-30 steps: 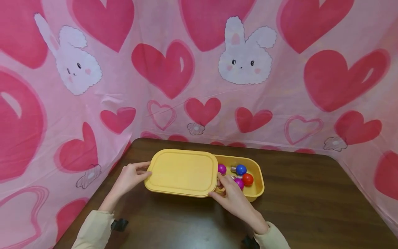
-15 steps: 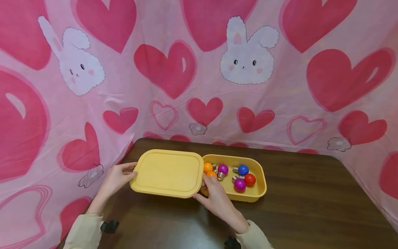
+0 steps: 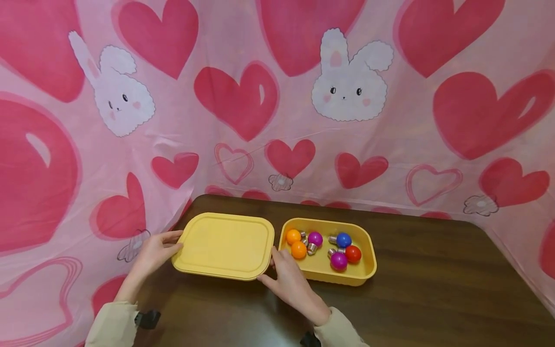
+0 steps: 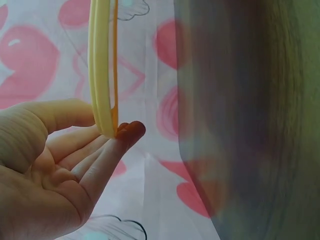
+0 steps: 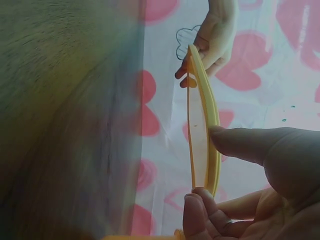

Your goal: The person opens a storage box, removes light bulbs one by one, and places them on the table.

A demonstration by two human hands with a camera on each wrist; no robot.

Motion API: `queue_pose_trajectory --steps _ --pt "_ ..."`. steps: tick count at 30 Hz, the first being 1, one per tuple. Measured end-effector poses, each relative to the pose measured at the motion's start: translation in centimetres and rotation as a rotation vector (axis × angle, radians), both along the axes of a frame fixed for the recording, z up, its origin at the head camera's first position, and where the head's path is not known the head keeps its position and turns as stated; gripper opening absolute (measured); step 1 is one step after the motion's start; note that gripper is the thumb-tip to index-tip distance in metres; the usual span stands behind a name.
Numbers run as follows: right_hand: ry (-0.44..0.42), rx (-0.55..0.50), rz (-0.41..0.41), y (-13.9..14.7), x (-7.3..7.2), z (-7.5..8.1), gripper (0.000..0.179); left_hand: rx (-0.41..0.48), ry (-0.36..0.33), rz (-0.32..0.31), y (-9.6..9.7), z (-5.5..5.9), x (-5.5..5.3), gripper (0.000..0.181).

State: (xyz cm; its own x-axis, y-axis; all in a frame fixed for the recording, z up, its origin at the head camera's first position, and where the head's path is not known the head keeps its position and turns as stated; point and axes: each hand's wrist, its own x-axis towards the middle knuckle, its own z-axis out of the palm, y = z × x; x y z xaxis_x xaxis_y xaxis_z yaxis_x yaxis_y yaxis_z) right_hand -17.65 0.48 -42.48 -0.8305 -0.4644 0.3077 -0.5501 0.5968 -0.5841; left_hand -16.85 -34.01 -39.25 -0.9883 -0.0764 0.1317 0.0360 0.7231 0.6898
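Between my two hands a yellow rectangular lid [image 3: 223, 246] with rounded corners is held flat above the table. My left hand [image 3: 153, 255] pinches its left end, thumb on top and fingers beneath, as the left wrist view shows edge-on at the lid [image 4: 104, 70]. At the opposite end my right hand [image 3: 292, 284] grips the near right corner, thumb over the rim and fingers under it. Just right of the lid stands an uncovered yellow box [image 3: 321, 274]. Inside it lie orange bulbs [image 3: 298, 250], purple bulbs [image 3: 338, 261], a blue bulb [image 3: 344, 240] and a red bulb [image 3: 353, 253], all with metal screw bases.
The dark brown wooden table [image 3: 433, 289] extends right of the box and toward the front. Behind and to the left hangs a pink cloth [image 3: 243, 43] printed with hearts and rabbits, close to the table's back edge. Black straps [image 3: 147, 319] sit at the wrists.
Both hands have carried the lid leftward, off the box. The orange bulbs, at first hidden beneath it, now show, and the whole box is uncovered. The camera view has shifted slightly.
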Motion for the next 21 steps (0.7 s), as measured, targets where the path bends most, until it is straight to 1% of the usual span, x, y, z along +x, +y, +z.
queue_pose_trajectory --steps 6,9,14,17,21 --pt "-0.008 0.047 0.011 -1.0 0.0 0.0 0.059 -0.028 -0.043 -0.014 -1.0 -0.3 0.1 0.046" --pt "-0.037 0.057 0.020 -1.5 -0.1 -0.2 0.058 -0.055 -0.061 -0.001 -1.4 -0.5 0.1 0.044" --pt "-0.099 0.104 0.022 -1.9 0.0 -0.8 0.060 -0.076 -0.074 -0.008 -1.7 -1.1 0.0 0.040" --pt "-0.104 0.143 0.018 -2.2 0.1 -1.1 0.062 -0.078 -0.082 -0.013 -1.9 -1.5 -0.1 0.039" --pt "-0.104 0.169 0.013 -2.7 0.1 -1.4 0.060 -0.082 -0.095 0.002 -2.0 -1.8 -0.3 0.038"
